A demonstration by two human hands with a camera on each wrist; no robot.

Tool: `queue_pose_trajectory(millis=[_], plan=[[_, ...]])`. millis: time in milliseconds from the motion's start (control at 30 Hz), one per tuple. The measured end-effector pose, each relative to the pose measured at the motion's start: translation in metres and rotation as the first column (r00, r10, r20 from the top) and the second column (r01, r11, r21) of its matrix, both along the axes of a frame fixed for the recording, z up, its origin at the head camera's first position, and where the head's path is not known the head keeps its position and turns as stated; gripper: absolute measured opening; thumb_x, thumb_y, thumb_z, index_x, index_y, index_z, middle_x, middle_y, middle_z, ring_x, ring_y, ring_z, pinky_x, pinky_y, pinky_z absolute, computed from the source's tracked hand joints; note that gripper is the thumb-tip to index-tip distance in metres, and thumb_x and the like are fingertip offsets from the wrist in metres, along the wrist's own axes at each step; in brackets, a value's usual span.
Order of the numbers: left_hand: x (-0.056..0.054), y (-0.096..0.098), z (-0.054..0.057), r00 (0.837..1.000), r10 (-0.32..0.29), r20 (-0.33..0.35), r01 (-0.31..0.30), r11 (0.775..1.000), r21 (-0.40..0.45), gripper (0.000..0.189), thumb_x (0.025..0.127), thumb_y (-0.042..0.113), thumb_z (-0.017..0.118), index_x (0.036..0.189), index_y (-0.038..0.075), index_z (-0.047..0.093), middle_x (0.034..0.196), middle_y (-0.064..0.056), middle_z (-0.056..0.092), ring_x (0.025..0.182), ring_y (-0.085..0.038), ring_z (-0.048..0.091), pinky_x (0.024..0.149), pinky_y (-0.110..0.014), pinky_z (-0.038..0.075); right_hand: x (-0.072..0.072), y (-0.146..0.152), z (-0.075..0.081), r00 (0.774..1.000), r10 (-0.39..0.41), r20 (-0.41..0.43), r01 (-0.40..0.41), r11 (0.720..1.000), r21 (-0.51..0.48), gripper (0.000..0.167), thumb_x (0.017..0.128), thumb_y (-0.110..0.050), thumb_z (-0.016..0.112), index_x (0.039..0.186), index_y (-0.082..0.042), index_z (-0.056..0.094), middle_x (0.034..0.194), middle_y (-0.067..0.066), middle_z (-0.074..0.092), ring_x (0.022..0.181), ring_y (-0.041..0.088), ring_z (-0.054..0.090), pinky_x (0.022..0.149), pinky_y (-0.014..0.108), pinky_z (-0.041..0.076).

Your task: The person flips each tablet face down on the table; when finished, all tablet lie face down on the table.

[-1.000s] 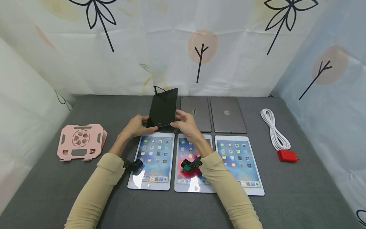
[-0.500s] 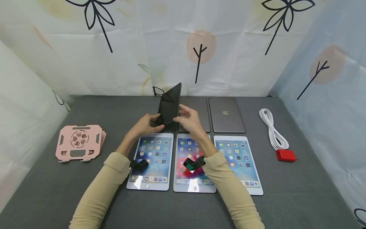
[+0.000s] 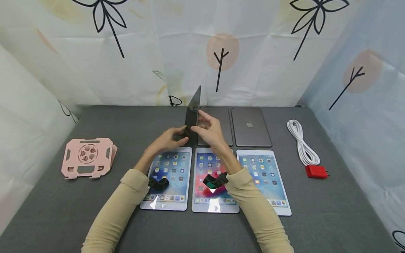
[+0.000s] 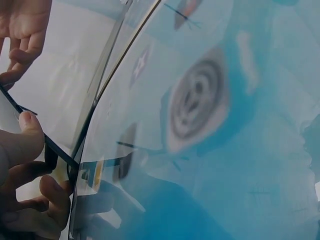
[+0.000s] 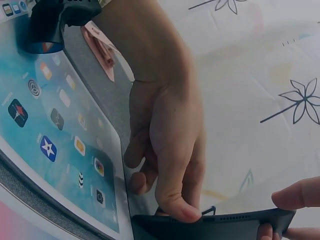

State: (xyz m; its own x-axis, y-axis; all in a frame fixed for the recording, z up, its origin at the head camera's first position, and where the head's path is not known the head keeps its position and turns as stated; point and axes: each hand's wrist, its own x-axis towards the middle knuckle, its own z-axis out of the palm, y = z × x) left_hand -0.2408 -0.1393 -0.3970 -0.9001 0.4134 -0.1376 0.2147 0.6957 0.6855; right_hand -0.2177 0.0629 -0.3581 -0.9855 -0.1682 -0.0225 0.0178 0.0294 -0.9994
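Observation:
A dark tablet (image 3: 193, 107) stands steeply tilted at the back of the table, its black screen facing left. My right hand (image 3: 210, 130) pinches its right side between thumb and fingers. At the lower edge, my left hand (image 3: 167, 140) grips it by a corner, thumb in front. In the right wrist view the tablet's edge (image 5: 225, 218) runs between the left thumb and the right fingertips. Two grey tablets lie back side up to the right: one (image 3: 223, 116) is partly hidden by the right hand, the other (image 3: 253, 128) shows an apple logo.
Three white tablets with lit screens lie in a row in front: left (image 3: 171, 175), middle (image 3: 202, 189) and right (image 3: 262, 172). Both forearms reach over them. A pink folding stand (image 3: 88, 156) sits far left; a white coiled cable (image 3: 302, 144) and red charger (image 3: 316, 172) lie right.
The dark tablet has turned from showing its screen broadly to nearly edge-on, its top rising. My left hand has moved right with it; my right hand has shifted slightly right and up.

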Motion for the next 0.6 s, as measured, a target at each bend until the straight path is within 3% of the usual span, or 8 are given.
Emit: queue_pose_trajectory(millis=[200,333,433,600], plan=[[0.002,0.004,-0.002,0.999,-0.033,0.029,0.031,0.998,0.059,0.066,0.106,0.031,0.054,0.161,0.006,0.028,0.15,-0.026,0.052,0.139,-0.044,0.049,0.111,-0.059,0.043,0.002,-0.005,0.002,0.995,0.036,-0.089,-0.031,0.998,0.058,0.068,0.096,-0.001,0.064,0.158,-0.009,0.038,0.147,0.02,0.047,0.114,0.033,0.06,0.075,0.025,0.049],[0.004,0.004,-0.003,0.997,-0.042,0.06,0.036,0.995,0.095,0.065,0.108,0.029,0.052,0.162,0.006,0.024,0.152,-0.024,0.05,0.122,-0.037,0.061,0.097,-0.046,0.052,0.001,-0.008,0.0,0.991,0.062,-0.118,-0.053,0.996,0.073,0.069,0.096,-0.001,0.064,0.159,-0.011,0.038,0.146,0.019,0.045,0.117,0.038,0.059,0.069,0.023,0.047],[0.004,0.004,-0.002,0.996,-0.048,0.076,0.04,0.993,0.113,0.065,0.108,0.029,0.052,0.162,0.006,0.024,0.152,-0.023,0.05,0.108,-0.03,0.063,0.084,-0.035,0.052,0.001,-0.01,-0.002,0.991,0.065,-0.12,-0.057,0.996,0.071,0.069,0.096,-0.001,0.064,0.159,-0.013,0.038,0.144,0.02,0.044,0.117,0.041,0.059,0.069,0.023,0.047],[0.003,-0.001,0.001,0.987,-0.095,0.129,0.075,0.986,0.15,0.069,0.109,0.032,0.049,0.164,0.008,0.016,0.151,-0.025,0.048,0.099,-0.027,0.065,0.08,-0.033,0.053,0.0,-0.013,-0.004,0.99,0.087,-0.113,-0.081,0.995,0.06,0.07,0.097,-0.001,0.063,0.16,-0.016,0.036,0.144,0.019,0.045,0.115,0.038,0.061,0.073,0.025,0.049]])
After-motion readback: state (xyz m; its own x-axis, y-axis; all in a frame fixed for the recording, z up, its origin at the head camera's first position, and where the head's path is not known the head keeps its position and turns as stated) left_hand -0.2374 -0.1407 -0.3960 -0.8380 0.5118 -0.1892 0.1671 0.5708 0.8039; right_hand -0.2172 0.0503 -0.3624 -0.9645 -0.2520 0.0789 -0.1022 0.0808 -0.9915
